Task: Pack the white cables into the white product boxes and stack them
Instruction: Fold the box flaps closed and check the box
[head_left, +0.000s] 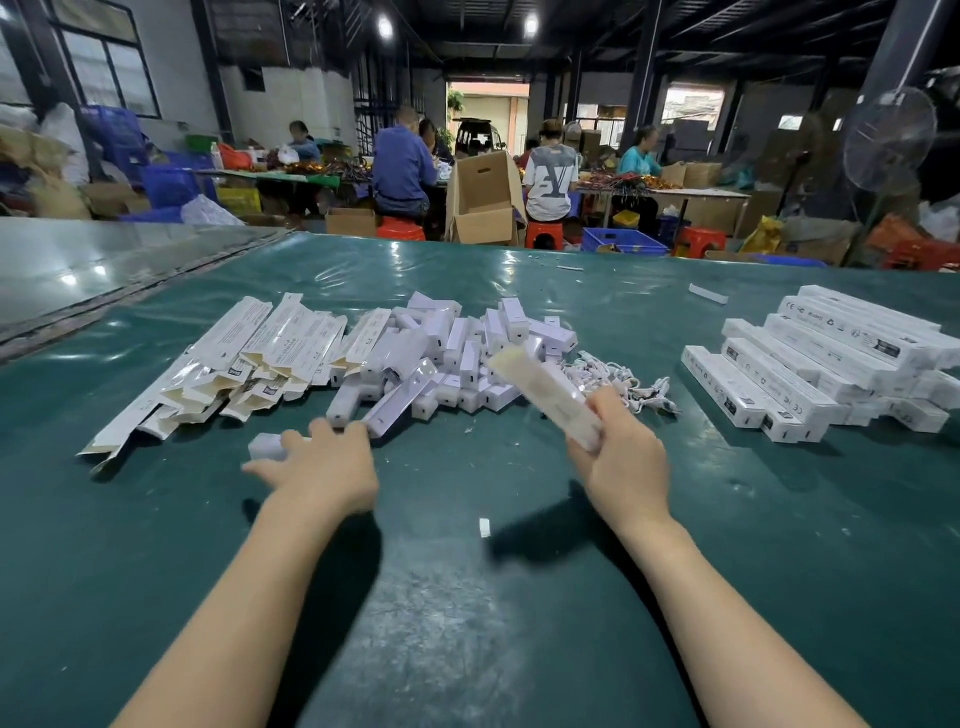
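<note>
1. Fingers (605, 410) of the right hand (623, 462) grip a long white cardboard product box (545, 395), tilted toward 11 o'clock.
2. Left hand (322, 462), blurred, beside a small white box (267, 447); hold unclear.
3. Tangled white cables (618, 382) lie at 1 o'clock of the right hand.

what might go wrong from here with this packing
The right hand grips the long white product box by its near end only, so it might slip. The stack of packed white boxes on the right lies unevenly; another on top may shift it. The tangled white cables could snag when one is pulled.
</note>
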